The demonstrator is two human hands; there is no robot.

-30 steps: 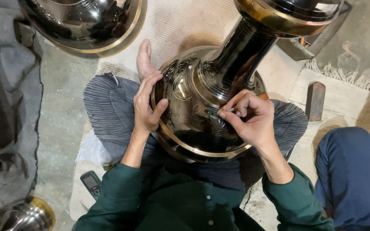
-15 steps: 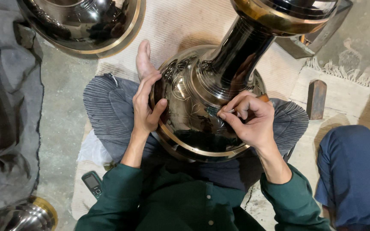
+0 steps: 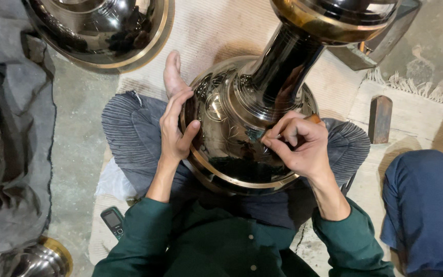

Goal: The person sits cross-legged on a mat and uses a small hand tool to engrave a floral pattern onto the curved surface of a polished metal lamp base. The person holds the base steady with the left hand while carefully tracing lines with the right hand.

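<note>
Woven matting (image 3: 221, 31) over a concrete floor (image 3: 78, 149) carries a seated person with a large polished brass vase (image 3: 247, 128) across the lap. Left hand (image 3: 174, 128) lies open, fingers spread on the vase's side. Right hand (image 3: 298, 146) is curled tight around a small engraving tool (image 3: 311, 119), mostly hidden. Another brass vessel (image 3: 98, 31) is cut off above.

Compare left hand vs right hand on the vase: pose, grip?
The left hand lies open, palm flat against the metal vase; the right hand is curled, pinching a small tool whose tip is hidden. Left sits on the vase's side, right on its front shoulder. Both touch the engraved body.
</note>
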